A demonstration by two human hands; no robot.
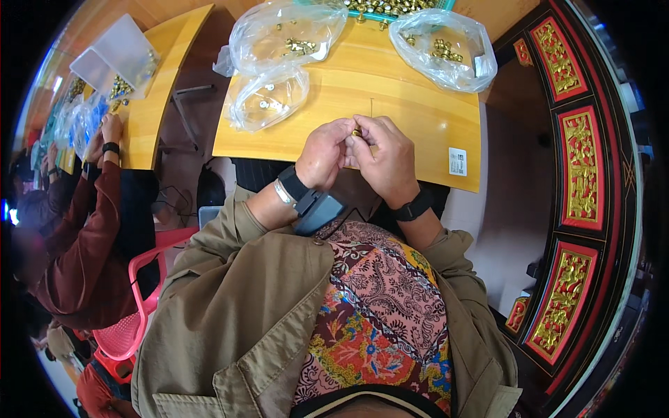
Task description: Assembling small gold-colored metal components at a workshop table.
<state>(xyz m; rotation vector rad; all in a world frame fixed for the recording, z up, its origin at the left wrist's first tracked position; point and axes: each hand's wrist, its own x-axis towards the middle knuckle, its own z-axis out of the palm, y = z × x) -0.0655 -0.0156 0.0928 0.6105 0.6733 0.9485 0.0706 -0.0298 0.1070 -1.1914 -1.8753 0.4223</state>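
Observation:
Above the near edge of the yellow wooden table (341, 94), my two hands meet. A small gold-coloured metal part (357, 131) shows between the fingertips. My left hand (326, 152) is closed, its fingertips pinching the part from the left. From the other side my right hand (385, 155) grips it between thumb and bent fingers. Most of the part is hidden by the fingers. The plastic bag nearest my hands (268, 99) holds a few small white pieces. Behind it, a larger clear bag (286, 35) contains several gold-coloured parts.
At the back right lies another clear bag (446, 52) of gold-coloured parts. A green basket (417, 7) full of them stands at the far edge. On the left, another person's hand (111, 129) works at a second table (174, 52). A carved panel (582, 167) borders the right.

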